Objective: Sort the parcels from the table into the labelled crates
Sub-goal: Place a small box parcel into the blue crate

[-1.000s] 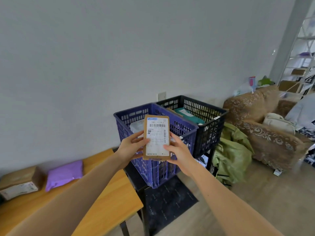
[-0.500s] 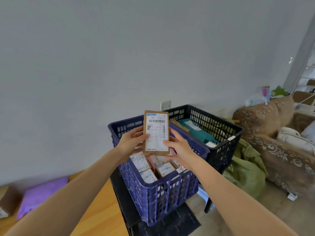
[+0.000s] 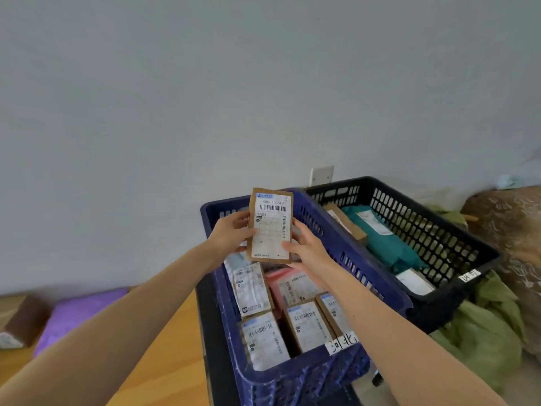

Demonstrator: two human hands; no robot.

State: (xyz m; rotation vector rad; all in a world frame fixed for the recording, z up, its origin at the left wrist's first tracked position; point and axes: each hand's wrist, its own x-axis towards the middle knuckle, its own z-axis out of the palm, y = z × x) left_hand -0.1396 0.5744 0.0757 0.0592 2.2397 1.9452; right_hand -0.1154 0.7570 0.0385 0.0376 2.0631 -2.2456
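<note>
At lower left a purple parcel and brown box are waiting on the counter — sorting is looking unfinished. At centre, the left hand and right hand are gripping a labelled parcel with their fingers above the part-filled blue crate; the black crate beyond is holding some too.

crates: 2, blue crate and black crate. parcels: 11 in all. held parcel, 1; in blue crate, 5; in black crate, 3; on bench, 2.
</note>
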